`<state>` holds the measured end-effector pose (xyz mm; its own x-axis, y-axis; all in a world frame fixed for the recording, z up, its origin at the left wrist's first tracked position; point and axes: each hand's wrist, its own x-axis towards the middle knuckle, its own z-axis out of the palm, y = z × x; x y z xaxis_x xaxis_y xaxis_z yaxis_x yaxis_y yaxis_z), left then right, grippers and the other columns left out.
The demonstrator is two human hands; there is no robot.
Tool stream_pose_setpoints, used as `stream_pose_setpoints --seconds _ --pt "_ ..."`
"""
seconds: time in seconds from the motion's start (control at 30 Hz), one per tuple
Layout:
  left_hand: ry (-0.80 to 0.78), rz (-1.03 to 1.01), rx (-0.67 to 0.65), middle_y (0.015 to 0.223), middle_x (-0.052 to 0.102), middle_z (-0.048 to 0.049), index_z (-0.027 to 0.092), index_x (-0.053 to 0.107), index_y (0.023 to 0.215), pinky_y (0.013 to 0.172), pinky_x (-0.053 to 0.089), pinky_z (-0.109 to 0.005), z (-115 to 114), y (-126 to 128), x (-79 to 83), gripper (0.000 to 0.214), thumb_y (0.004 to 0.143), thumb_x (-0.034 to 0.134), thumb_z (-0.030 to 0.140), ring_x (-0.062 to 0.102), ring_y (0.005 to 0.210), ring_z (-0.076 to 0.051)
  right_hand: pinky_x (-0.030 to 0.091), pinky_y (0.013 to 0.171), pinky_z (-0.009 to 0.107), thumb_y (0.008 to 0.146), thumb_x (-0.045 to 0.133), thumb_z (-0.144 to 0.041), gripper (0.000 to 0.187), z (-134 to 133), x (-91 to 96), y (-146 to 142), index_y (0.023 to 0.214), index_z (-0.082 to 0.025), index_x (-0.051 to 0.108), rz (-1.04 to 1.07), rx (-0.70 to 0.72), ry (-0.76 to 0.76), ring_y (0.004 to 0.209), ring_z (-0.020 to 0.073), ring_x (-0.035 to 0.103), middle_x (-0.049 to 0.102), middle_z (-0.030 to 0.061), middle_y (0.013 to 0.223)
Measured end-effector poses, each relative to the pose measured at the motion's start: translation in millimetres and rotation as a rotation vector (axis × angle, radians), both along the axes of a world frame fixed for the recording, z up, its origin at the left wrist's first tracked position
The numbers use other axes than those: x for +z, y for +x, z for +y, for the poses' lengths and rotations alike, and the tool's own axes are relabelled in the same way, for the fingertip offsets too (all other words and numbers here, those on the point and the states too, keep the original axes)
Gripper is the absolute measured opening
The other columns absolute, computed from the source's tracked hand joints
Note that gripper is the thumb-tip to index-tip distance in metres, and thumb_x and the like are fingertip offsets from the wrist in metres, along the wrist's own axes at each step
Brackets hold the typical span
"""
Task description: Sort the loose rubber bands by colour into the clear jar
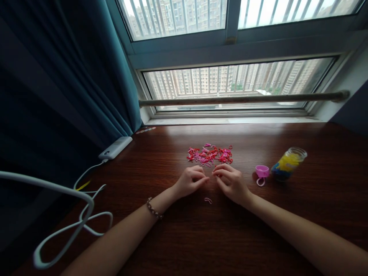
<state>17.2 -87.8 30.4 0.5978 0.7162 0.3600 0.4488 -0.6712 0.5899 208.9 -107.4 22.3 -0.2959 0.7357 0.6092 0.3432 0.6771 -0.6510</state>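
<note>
A heap of small red and pink rubber bands (209, 154) lies on the dark wooden table (184, 237). My left hand (190, 181) and my right hand (230, 182) rest just in front of the heap, fingertips nearly meeting. Both hands are closed in a pinch; what they hold is too small to name. One loose pink band (208, 200) lies on the table between my wrists. A beaded bracelet (154, 209) circles my left wrist.
A pink lid (262, 171) and a glass jar (288, 163) of yellow and blue bands lying on its side sit to the right. A white power bank (115, 147) with white cables (86, 218) is at the left by a teal curtain (71, 76). A window is behind.
</note>
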Motion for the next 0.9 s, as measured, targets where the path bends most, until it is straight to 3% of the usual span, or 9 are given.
stream_pose_setpoints --seconds 0.07,0.17,0.23,0.3,0.4,0.53,0.67,0.77,0.9 --pt "0.084 -0.026 0.181 0.070 0.059 -0.0043 0.015 0.065 0.067 0.064 0.043 -0.025 5.3 -3.0 -3.2 0.025 0.083 0.049 0.027 0.051 0.067 -0.013 0.047 0.068 0.025 0.079 0.049 -0.013 0.015 -6.0 5.2 0.5 0.083 -0.017 0.063 -0.048 0.164 0.004 0.076 0.0153 0.057 0.059 0.0066 0.085" --pt "0.200 0.041 0.302 0.089 0.064 -0.0046 0.019 0.065 0.083 0.080 0.043 -0.032 13.2 -7.9 -8.3 0.015 0.081 0.051 0.023 0.053 0.086 -0.017 0.048 0.066 0.023 0.081 0.048 -0.015 0.019 -10.2 8.2 0.8 0.093 -0.018 0.063 -0.164 0.384 0.001 0.073 0.0136 0.058 0.061 0.0061 0.087" --pt "0.234 0.107 0.323 0.098 0.065 -0.0035 0.021 0.063 0.095 0.086 0.041 -0.036 16.3 -9.8 -11.3 0.019 0.082 0.050 0.020 0.051 0.094 -0.019 0.048 0.073 0.027 0.084 0.046 -0.016 0.023 -7.4 5.4 0.2 0.101 -0.018 0.061 -0.198 0.299 0.032 0.080 0.0155 0.058 0.062 0.0071 0.092" --pt "0.245 0.159 0.324 0.103 0.064 -0.0021 0.022 0.061 0.102 0.087 0.041 -0.036 17.3 -10.3 -13.7 0.024 0.083 0.048 0.018 0.051 0.095 -0.019 0.045 0.084 0.035 0.086 0.044 -0.018 0.025 -1.2 -0.4 -1.1 0.106 -0.018 0.059 -0.227 0.101 0.075 0.094 0.0196 0.054 0.061 0.0089 0.101" --pt "0.257 0.214 0.306 0.103 0.065 -0.0002 0.023 0.061 0.101 0.085 0.041 -0.036 16.2 -9.6 -15.9 0.024 0.083 0.046 0.016 0.051 0.094 -0.019 0.036 0.097 0.045 0.085 0.048 -0.025 0.031 8.1 -10.5 -3.4 0.114 -0.017 0.056 -0.380 -0.043 0.095 0.116 0.0262 0.039 0.053 0.0103 0.120" --pt "0.273 0.241 0.282 0.095 0.066 -0.0009 0.022 0.063 0.094 0.082 0.041 -0.035 14.7 -8.9 -16.4 0.020 0.083 0.047 0.016 0.052 0.090 -0.018 0.031 0.101 0.048 0.085 0.050 -0.031 0.037 11.6 -16.8 -5.0 0.118 -0.014 0.053 -0.551 -0.047 0.066 0.121 0.0288 0.033 0.051 0.0109 0.123" --pt "0.273 0.222 0.284 0.086 0.065 -0.0027 0.020 0.063 0.085 0.079 0.042 -0.033 15.1 -9.3 -15.3 0.014 0.081 0.050 0.017 0.051 0.085 -0.018 0.036 0.099 0.042 0.086 0.047 -0.026 0.029 10.0 -13.2 -4.6 0.112 -0.015 0.057 -0.498 -0.034 0.058 0.113 0.0241 0.042 0.057 0.0103 0.114" --pt "0.267 0.199 0.350 0.084 0.062 -0.0037 0.019 0.062 0.080 0.080 0.043 -0.034 15.9 -9.8 -15.0 0.008 0.078 0.055 0.017 0.051 0.086 -0.019 0.035 0.099 0.042 0.086 0.048 -0.024 0.027 9.8 -11.4 -4.2 0.109 -0.016 0.058 -0.466 -0.047 0.069 0.115 0.0240 0.040 0.054 0.0108 0.117" --pt "0.254 0.153 0.391 0.098 0.060 -0.0050 0.019 0.058 0.100 0.084 0.042 -0.037 17.5 -10.1 -15.9 0.027 0.073 0.061 0.019 0.049 0.094 -0.021 0.031 0.100 0.050 0.084 0.050 -0.026 0.034 11.5 -15.0 -4.5 0.117 -0.017 0.053 -0.501 -0.039 0.075 0.119 0.0272 0.036 0.052 0.0116 0.120"
